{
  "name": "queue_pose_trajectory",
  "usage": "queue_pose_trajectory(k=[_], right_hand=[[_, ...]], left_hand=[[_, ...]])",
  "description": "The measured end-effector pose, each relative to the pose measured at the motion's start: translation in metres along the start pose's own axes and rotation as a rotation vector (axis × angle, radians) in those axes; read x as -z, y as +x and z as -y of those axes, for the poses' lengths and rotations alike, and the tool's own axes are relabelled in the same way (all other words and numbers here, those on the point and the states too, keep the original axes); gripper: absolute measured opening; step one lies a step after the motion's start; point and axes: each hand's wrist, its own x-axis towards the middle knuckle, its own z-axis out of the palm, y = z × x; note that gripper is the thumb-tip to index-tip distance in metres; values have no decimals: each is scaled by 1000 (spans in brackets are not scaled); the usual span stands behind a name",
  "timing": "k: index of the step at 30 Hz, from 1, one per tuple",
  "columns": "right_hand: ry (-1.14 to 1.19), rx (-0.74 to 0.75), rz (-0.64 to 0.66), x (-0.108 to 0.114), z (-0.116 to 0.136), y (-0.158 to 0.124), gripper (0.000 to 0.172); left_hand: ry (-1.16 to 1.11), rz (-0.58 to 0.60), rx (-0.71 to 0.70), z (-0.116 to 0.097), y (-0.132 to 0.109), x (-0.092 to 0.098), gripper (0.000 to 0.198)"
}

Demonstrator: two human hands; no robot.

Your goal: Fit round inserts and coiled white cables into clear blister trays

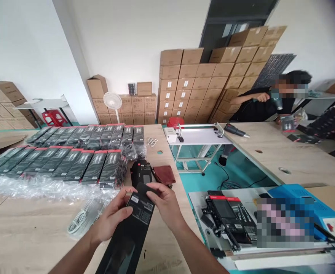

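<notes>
A long black packaging box (133,232) with white print and a barcode label is held at a slant over the table. My left hand (113,215) grips its left edge, the thumb lying across the printed face. At the top end, my right hand (166,201) pinches the flap between thumb and fingers. The inside of the box is hidden. Just beyond my hands lie some black packaging pieces (141,175) and a dark red pouch (164,175). To the left of my left hand, a coiled white cable (80,220) lies with clear plastic.
Rows of black boxes in clear film (84,165) stand on the left of the wooden table (27,232). A blue machine (295,194) and black cartons (230,213) are at right. Across the gap a co-worker (261,102) holds a heat gun (276,99); another heat gun (236,130) lies nearby.
</notes>
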Motion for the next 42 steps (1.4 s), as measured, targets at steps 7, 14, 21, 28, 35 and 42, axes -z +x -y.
queue_pose_trajectory(k=[7,14,21,28,35,42], right_hand=[[-24,124,42,14,-2,-1,20],[414,-409,-2,15,-1,-11,35],[254,-366,83,14,-2,-19,31],[251,-293,72,12,-7,-22,26],[319,-370,66,9,-8,-24,30],[305,-395,335,38,-11,-33,44]], left_hand=[[57,80,-44,9,8,-4,34],[242,232,-120,17,9,-5,36],[270,246,-121,22,7,-4,49],[210,173,-128,34,6,-7,56],[121,118,-143,41,11,-9,44],[-38,89,-146,40,17,-13,41]])
